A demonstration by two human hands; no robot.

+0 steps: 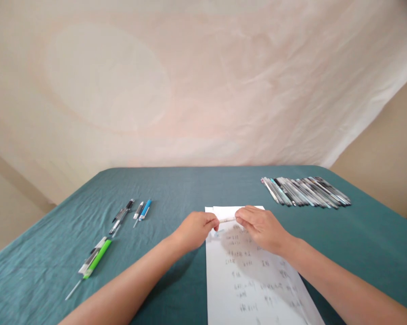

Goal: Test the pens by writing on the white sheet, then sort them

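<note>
Over the top of the written paper sheets (pixel 220 280), a slim pale pen (pixel 227 220) lies level between my two hands. My left hand (pixel 196 229) pinches its left end, and my right hand (pixel 259 225) has its fingers closed on the right end. Both ends of the pen are hidden by the fingers. Under my left fingertips there is a small pale-blue piece (pixel 217 234) that I cannot make out clearly. Handwriting covers much of the sheet, partly in the shadow of my right arm.
To the right, many pens (pixel 305 192) lie side by side in a slanted row. On the left lie a bright green pen part (pixel 98 258), a blue capped piece (pixel 145 210) and several black and clear pen parts (pixel 122 216). A green cloth (pixel 176 185) covers the table; a pale sheet (pixel 203 90) hangs behind.
</note>
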